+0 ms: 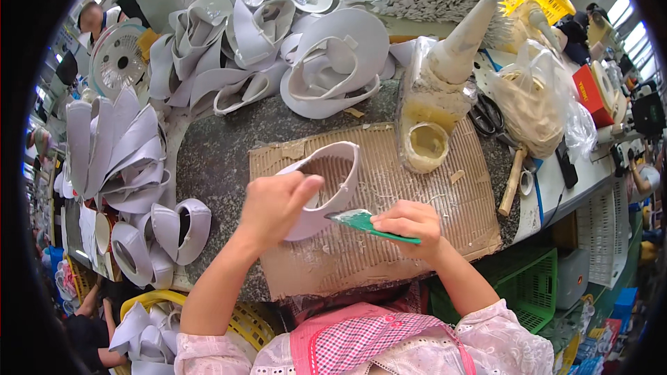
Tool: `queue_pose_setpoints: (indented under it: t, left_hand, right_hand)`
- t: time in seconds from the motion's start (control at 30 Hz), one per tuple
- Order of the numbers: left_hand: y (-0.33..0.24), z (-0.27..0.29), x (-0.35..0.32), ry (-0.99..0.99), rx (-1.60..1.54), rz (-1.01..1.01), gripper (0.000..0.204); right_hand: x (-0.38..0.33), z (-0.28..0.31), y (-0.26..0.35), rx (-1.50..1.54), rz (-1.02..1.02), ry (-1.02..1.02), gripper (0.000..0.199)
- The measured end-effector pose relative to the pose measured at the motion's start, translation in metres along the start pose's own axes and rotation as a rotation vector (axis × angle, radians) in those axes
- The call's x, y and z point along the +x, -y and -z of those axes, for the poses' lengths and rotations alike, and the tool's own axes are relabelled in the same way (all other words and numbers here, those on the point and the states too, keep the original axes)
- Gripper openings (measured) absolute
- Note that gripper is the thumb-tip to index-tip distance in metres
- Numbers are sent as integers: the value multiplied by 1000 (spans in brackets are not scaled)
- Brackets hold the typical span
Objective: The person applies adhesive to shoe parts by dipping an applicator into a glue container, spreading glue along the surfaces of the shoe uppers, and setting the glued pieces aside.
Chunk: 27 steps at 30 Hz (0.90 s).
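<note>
My left hand (273, 210) is closed around the side of a pale lilac shoe upper (306, 226), a looped piece with a stiff band and a wide opening. It stands over a sheet of corrugated cardboard (389, 264). In my right hand (410, 226) is a green glue spatula (363, 220), gripped by its handle. White paste coats its tip, which meets or nearly meets the lower right edge of the upper. Beyond the right hand, a glue dispenser (439, 94) with a cone-shaped top has a round cup at its foot, with yellowish paste inside.
More pale uppers (337, 62) are heaped behind the cardboard, with others (114, 146) stacked at the left. Black scissors (486, 117), a wooden-handled tool (513, 182) and a plastic bag (531, 101) lie to the right. Baskets, one yellow (250, 323) and one green (531, 288), sit below the table edge.
</note>
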<state>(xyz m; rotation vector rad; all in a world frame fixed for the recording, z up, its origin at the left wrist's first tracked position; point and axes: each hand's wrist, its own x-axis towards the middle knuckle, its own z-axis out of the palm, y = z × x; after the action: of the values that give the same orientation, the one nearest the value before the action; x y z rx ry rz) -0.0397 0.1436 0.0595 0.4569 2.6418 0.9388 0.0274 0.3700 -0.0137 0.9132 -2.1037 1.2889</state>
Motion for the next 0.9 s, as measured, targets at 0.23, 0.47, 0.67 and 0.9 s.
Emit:
queue_pose_setpoints:
  t: [0.23, 0.47, 0.67, 0.9]
  left_hand:
    - [92, -8, -38, -471, 271, 25, 36]
    - [98, -14, -51, -400, -151, 118, 33]
    - [100, -13, -48, -365, -220, 238, 35]
    - [99, -12, -39, -270, -550, 336, 32]
  right_hand:
    - [13, -68, 8, -144, 205, 87, 22]
    - [47, -31, -13, -106, 92, 383, 17]
    - [97, -38, 11, 8, 158, 565, 12]
    - [122, 2, -19, -141, 45, 947, 12]
